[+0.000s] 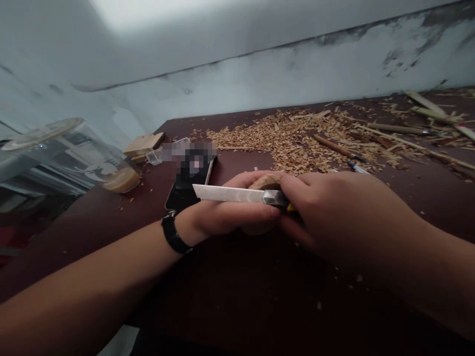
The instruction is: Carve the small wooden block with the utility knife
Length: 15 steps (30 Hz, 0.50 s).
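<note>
My left hand [230, 212], with a dark band on its wrist, is wrapped round a small rounded piece of wood [267, 182]. Most of that wood is hidden by fingers. In my right hand [319, 207] is a utility knife [237, 194], its long blade out and pointing left across my left hand. The knife's handle is largely covered; a bit of yellow shows by my fingers. Both hands meet above the near part of the table, and the blade passes in front of the wood. Whether its edge touches the wood I cannot tell.
A dark red table [245, 160] carries a wide heap of wood shavings [285, 133]. A phone [196, 170] leans left of my hands. Further left are wood blocks [144, 145] and a clear plastic cup [89, 155]. A brown-handled tool [336, 146] and a blue pen [356, 167] lie right.
</note>
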Tool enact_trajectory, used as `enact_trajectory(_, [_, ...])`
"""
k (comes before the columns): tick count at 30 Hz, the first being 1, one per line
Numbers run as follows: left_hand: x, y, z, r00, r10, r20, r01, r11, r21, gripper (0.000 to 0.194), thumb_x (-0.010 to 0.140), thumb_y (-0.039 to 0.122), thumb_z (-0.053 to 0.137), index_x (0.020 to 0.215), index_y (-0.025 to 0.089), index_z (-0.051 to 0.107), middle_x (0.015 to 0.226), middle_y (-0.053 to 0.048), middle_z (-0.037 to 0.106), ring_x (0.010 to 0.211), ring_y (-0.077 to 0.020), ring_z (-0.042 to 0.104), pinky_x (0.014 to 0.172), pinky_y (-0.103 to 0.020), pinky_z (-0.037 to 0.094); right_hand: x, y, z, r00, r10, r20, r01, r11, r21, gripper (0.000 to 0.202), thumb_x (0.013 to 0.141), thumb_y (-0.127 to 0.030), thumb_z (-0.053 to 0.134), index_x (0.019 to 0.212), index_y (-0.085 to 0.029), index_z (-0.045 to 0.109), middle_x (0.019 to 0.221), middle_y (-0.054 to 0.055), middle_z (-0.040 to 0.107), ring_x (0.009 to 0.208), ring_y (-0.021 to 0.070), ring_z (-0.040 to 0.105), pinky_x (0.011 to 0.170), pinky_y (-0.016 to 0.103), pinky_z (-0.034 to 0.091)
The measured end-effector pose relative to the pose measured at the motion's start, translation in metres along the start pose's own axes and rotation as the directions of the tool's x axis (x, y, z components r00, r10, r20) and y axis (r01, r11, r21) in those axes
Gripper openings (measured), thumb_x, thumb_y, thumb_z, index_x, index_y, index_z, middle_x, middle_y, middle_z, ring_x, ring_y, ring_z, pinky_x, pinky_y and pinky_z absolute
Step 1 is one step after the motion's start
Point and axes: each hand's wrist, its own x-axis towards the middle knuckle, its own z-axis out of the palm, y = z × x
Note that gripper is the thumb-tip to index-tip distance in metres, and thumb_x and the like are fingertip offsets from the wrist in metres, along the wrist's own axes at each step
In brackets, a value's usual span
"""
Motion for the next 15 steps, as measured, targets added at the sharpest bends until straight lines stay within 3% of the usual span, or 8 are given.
enact_trajectory(5, [0.001,0.000,0.001,1.000,0.015,-0.001,-0.015,1.000,-0.005,0.041,0.081,0.034,0.084,0.118,0.018,0.072,0.098,-0.006,0.067,0.084,-0.0180,0.061,0.072,-0.028,0.049,0.004,-0.001,-0.003,0.999,0.027,0.046,-0.026,0.999,-0.027,0.024,0.090,-0.038,0.059,0.105,-0.024,0.070,0.080,0.005,0.075,0.059,0.0273,0.066,0.047,0.035,0.022])
enact_trajectory(9, [0.001,0.002,0.005,1.000,0.028,0.010,-0.028,0.998,-0.050,0.035,0.084,0.028,0.082,0.116,0.018,0.073,0.098,-0.005,0.067,0.092,-0.0188,0.062,0.080,-0.028,0.049,0.008,0.001,-0.006,0.996,0.045,0.077,-0.041,0.998,-0.048,0.012,0.089,-0.030,0.060,0.098,-0.027,0.069,0.083,0.002,0.077,0.064,0.0284,0.069,0.048,0.034,0.022])
enact_trajectory(15, [-0.001,0.002,0.012,0.998,0.005,-0.069,-0.009,0.999,-0.049,0.038,0.082,0.030,0.084,0.116,0.018,0.072,0.098,-0.005,0.068,0.085,-0.0182,0.061,0.074,-0.028,0.047,0.007,0.005,-0.005,0.998,0.052,0.022,-0.050,0.995,-0.086,0.014,0.087,-0.031,0.063,0.098,-0.029,0.073,0.077,0.001,0.075,0.061,0.0273,0.068,0.048,0.033,0.021])
